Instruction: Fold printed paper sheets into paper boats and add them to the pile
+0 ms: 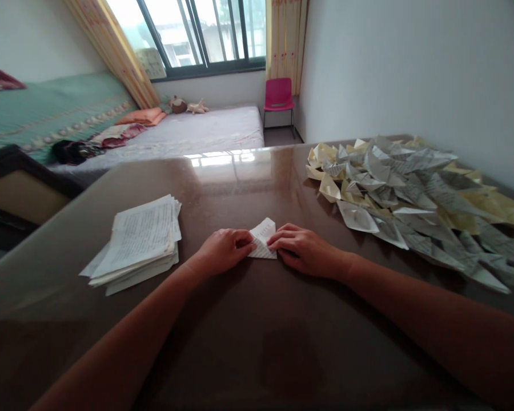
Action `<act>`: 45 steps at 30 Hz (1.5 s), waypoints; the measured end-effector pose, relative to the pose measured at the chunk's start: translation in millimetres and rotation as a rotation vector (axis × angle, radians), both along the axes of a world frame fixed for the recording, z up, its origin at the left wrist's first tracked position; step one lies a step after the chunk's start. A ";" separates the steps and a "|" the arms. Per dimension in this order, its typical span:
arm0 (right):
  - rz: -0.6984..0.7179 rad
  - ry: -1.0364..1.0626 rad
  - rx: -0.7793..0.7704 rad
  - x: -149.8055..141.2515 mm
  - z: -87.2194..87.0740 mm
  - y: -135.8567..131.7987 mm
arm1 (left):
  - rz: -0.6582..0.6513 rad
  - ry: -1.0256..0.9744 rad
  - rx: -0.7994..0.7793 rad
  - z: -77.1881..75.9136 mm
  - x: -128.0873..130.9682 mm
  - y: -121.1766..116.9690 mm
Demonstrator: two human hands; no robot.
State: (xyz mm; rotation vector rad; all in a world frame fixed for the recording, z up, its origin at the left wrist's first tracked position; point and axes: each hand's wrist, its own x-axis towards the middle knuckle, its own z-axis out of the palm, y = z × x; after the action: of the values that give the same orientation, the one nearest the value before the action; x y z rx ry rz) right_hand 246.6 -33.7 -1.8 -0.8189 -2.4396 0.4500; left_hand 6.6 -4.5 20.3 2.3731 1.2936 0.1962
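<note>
In the head view, both forearms come in low from the bottom corners and the 2 hands meet mid-table, palms down. The left hand (225, 250) has its fingers curled, thumb and index pinched on the left edge of a small folded paper (263, 233). The right hand (306, 250) keeps its fingers bent close together, tips on the paper's right side; can't tell if the thumb is clamped under it. That paper sits between them on the glossy brown table (240, 342), white, printed, kinda pointy on top. Off left: a flat, slightly messy paper stack (139, 240). Off right: a heap of crisp, sharp-cornered paper boats (381, 171), white-grey and yellowish.
</note>
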 end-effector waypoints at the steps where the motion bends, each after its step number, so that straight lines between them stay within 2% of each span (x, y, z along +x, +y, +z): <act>1: -0.003 0.002 -0.005 -0.1 -0.2 0.4 | 0.017 0.015 0.013 -0.4 0.6 -0.3; 9: -0.010 -0.020 -0.004 0.2 2.9 0.0 | 0.029 0.035 0.053 -6.1 -0.4 -0.9; 16: 0.097 -0.131 0.066 1.8 10.4 -1.2 | 0.047 0.054 0.013 -2.4 1.6 -3.4; 21: 0.100 -0.174 0.069 1.8 10.4 -1.5 | 0.076 0.025 0.017 -3.3 2.4 -5.9; 33: 0.075 -0.255 0.093 -1.3 9.7 -5.3 | 0.108 0.099 0.134 -5.1 6.0 -11.3; 37: 0.067 -0.320 0.113 -1.0 11.5 -5.2 | 0.100 0.134 0.264 -8.2 7.5 -15.3; 39: 0.068 -0.352 0.122 -0.3 13.4 -5.2 | 0.056 0.121 0.403 -9.8 7.0 -17.7; 41: 0.064 -0.371 0.134 0.7 14.9 -5.3 | -0.071 0.112 0.516 -9.5 5.9 -20.7; 43: 0.063 -0.376 0.146 1.8 15.3 -5.3 | -0.226 0.135 0.536 -6.6 4.3 -25.0; 45: 0.062 -0.375 0.155 2.8 14.9 -5.4 | -0.315 0.190 0.499 -1.8 2.6 -31.1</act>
State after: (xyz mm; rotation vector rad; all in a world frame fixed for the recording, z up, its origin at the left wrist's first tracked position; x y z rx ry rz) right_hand 249.4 -39.0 13.1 -0.8226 -2.8076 0.1331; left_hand 9.1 -35.6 18.5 3.0476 1.0125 0.2220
